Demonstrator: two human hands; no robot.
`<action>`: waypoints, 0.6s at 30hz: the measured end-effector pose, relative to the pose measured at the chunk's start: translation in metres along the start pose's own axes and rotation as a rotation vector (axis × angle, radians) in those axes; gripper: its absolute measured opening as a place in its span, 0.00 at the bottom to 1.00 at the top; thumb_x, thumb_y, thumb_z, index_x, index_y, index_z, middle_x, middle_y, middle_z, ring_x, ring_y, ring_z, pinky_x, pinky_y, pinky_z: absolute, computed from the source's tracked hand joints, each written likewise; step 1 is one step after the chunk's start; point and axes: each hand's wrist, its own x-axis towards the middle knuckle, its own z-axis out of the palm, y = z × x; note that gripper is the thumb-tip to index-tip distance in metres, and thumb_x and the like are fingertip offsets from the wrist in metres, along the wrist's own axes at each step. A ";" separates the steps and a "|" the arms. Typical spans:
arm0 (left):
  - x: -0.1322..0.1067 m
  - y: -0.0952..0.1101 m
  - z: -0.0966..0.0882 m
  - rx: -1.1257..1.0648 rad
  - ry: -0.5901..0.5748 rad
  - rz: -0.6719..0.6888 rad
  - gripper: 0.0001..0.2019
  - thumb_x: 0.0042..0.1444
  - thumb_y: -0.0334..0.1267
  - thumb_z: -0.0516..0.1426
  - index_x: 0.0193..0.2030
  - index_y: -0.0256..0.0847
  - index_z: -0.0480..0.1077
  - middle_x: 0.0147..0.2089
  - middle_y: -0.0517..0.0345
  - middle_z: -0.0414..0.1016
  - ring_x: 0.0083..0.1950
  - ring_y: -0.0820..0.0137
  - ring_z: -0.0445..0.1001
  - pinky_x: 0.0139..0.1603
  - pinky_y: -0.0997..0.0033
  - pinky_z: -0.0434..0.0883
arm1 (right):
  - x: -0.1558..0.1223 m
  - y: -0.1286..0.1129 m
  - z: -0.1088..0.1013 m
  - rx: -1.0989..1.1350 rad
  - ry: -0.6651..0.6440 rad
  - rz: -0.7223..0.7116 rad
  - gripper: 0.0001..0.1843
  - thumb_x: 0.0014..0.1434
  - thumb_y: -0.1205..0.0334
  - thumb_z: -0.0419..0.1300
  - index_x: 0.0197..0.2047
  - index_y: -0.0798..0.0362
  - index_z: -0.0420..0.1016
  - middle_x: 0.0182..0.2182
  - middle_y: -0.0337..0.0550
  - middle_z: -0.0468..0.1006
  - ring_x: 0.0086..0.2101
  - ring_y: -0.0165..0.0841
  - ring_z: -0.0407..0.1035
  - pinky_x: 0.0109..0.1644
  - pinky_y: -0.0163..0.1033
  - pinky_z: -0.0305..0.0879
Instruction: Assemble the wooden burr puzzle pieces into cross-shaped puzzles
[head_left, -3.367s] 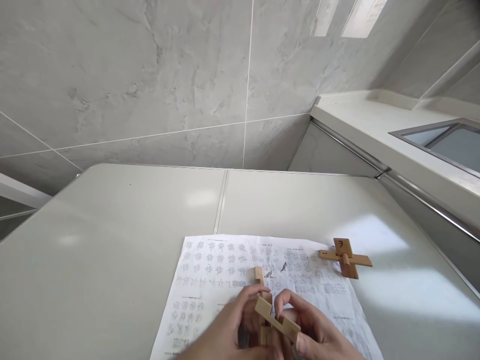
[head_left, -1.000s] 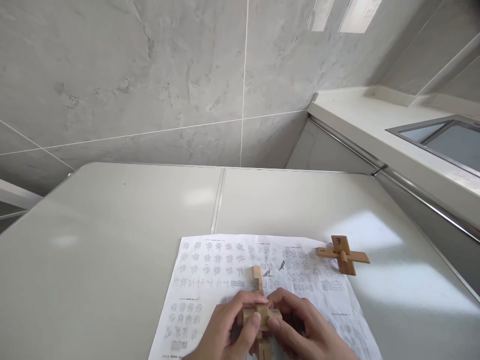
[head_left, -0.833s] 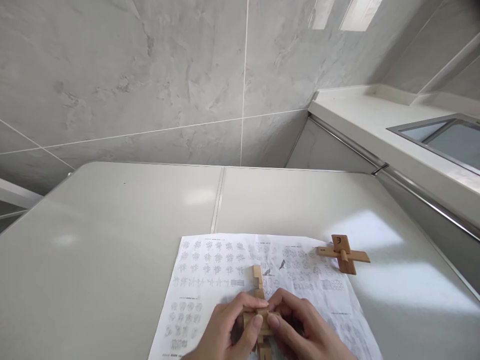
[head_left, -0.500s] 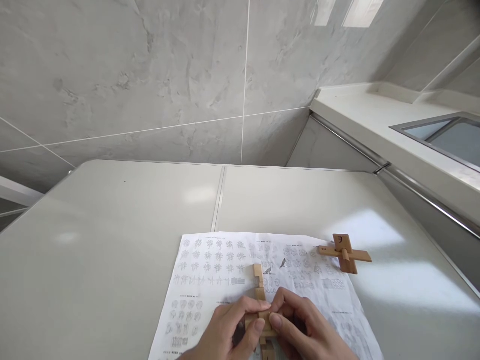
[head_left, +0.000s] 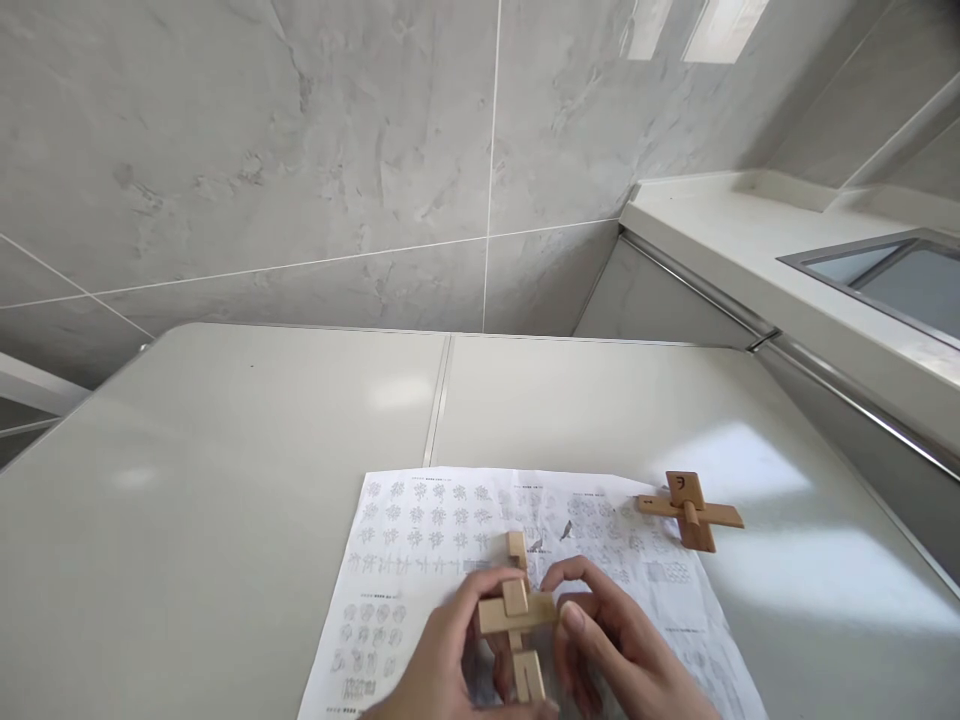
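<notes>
A light wooden puzzle of notched sticks [head_left: 495, 617] crossing each other is held low over the printed sheet. My left hand [head_left: 442, 650] wraps its left side, index finger behind and thumb at the near end. My right hand [head_left: 611, 640] is bent at the right end of the crosswise stick, thumb and fingertips close against it. A notched wooden stick [head_left: 516, 545] shows beyond the puzzle; whether it is joined to it I cannot tell. The paper sheet [head_left: 412, 575], printed with rows of small diagrams, lies under both hands.
At the sheet's upper right corner sits a darker wooden cross-shaped piece [head_left: 694, 512] with marks on it. The glossy white table [head_left: 225, 520] has a seam [head_left: 439, 400] down its middle. Behind stands a grey tiled wall [head_left: 300, 150]; a white counter [head_left: 712, 215] runs along the right.
The puzzle has been raised and tilted, so its crossing sticks show more. My right fingers have drawn back from its middle to its right end. The cross-shaped piece stays put.
</notes>
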 end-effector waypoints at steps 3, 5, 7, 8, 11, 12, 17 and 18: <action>0.001 0.005 -0.007 -0.017 0.212 -0.068 0.38 0.58 0.51 0.73 0.70 0.49 0.64 0.63 0.44 0.79 0.60 0.52 0.81 0.62 0.55 0.76 | 0.003 0.007 -0.004 -0.241 0.204 -0.171 0.23 0.73 0.35 0.57 0.51 0.48 0.72 0.29 0.38 0.76 0.27 0.33 0.68 0.32 0.38 0.66; 0.002 0.009 -0.014 0.002 0.293 -0.091 0.39 0.58 0.54 0.72 0.71 0.49 0.63 0.64 0.44 0.79 0.61 0.52 0.80 0.63 0.55 0.75 | 0.006 0.015 -0.006 -0.439 0.297 -0.304 0.16 0.75 0.43 0.59 0.53 0.47 0.74 0.34 0.43 0.78 0.30 0.36 0.70 0.34 0.40 0.70; 0.005 0.012 -0.018 0.028 0.332 -0.077 0.39 0.59 0.55 0.71 0.71 0.50 0.63 0.64 0.45 0.79 0.61 0.52 0.80 0.64 0.55 0.76 | 0.009 0.023 -0.007 -0.604 0.314 -0.431 0.12 0.75 0.52 0.59 0.57 0.46 0.75 0.40 0.48 0.80 0.34 0.38 0.74 0.36 0.41 0.74; 0.006 0.013 -0.019 0.039 0.344 -0.066 0.38 0.60 0.55 0.71 0.71 0.49 0.63 0.64 0.46 0.79 0.60 0.52 0.81 0.63 0.56 0.76 | 0.010 0.027 -0.008 -0.673 0.312 -0.484 0.13 0.75 0.56 0.59 0.59 0.45 0.75 0.45 0.50 0.80 0.37 0.40 0.76 0.39 0.43 0.76; 0.007 0.012 -0.019 0.065 0.375 -0.037 0.36 0.60 0.54 0.70 0.71 0.49 0.64 0.63 0.47 0.80 0.59 0.54 0.82 0.61 0.58 0.77 | 0.015 0.033 -0.010 -0.841 0.309 -0.592 0.25 0.71 0.63 0.60 0.69 0.41 0.69 0.62 0.54 0.75 0.55 0.47 0.76 0.55 0.50 0.79; 0.007 0.011 -0.018 0.080 0.373 -0.029 0.36 0.60 0.53 0.70 0.71 0.49 0.65 0.63 0.47 0.80 0.58 0.54 0.82 0.60 0.58 0.78 | 0.016 0.033 -0.010 -0.885 0.300 -0.618 0.29 0.70 0.64 0.61 0.72 0.41 0.66 0.67 0.54 0.72 0.61 0.49 0.73 0.60 0.53 0.78; 0.007 0.004 -0.020 0.200 0.281 0.003 0.36 0.59 0.51 0.71 0.70 0.51 0.65 0.62 0.48 0.80 0.55 0.56 0.83 0.57 0.60 0.80 | 0.025 0.028 -0.018 -0.986 0.214 -0.644 0.40 0.68 0.68 0.63 0.78 0.42 0.55 0.72 0.50 0.69 0.74 0.52 0.57 0.71 0.62 0.68; 0.007 0.003 -0.021 0.214 0.278 0.008 0.35 0.60 0.51 0.71 0.70 0.51 0.64 0.62 0.48 0.80 0.54 0.56 0.83 0.56 0.61 0.80 | 0.026 0.027 -0.019 -0.986 0.200 -0.634 0.40 0.68 0.68 0.64 0.77 0.42 0.56 0.71 0.50 0.71 0.73 0.53 0.57 0.70 0.62 0.69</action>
